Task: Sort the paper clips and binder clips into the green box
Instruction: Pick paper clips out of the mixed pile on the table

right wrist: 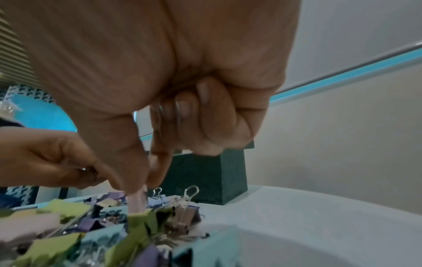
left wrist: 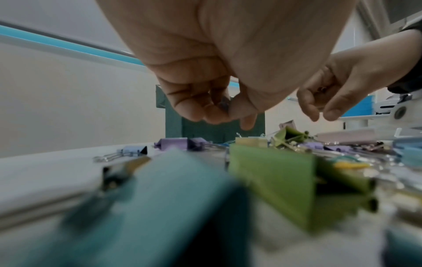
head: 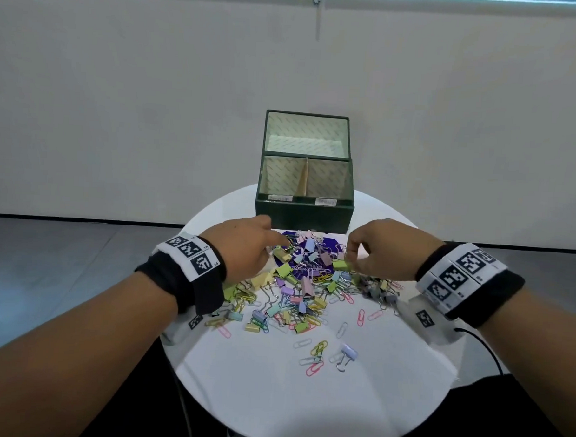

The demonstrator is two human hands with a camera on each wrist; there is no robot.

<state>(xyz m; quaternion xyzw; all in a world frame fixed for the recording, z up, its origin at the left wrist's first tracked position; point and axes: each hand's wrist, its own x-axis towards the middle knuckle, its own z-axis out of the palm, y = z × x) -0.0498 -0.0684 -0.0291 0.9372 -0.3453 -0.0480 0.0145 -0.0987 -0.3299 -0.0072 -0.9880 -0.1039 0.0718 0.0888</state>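
Nearest us on the round white table (head: 304, 410): a lone lilac binder clip (head: 347, 354) among stray paper clips (head: 317, 358). Beyond, the main heap of pastel binder clips (head: 297, 284). We hold both hands over its far edge, apart. Our left hand (head: 246, 246) curls down with something small and metallic tucked in its fingers (left wrist: 198, 101); we cannot tell what. Our right hand (head: 384, 252) pinches a pink clip (right wrist: 137, 202), wire loops tucked under its curled fingers (right wrist: 182, 110). Farthest, the green box (head: 303, 212) stands open, two front compartments visible.
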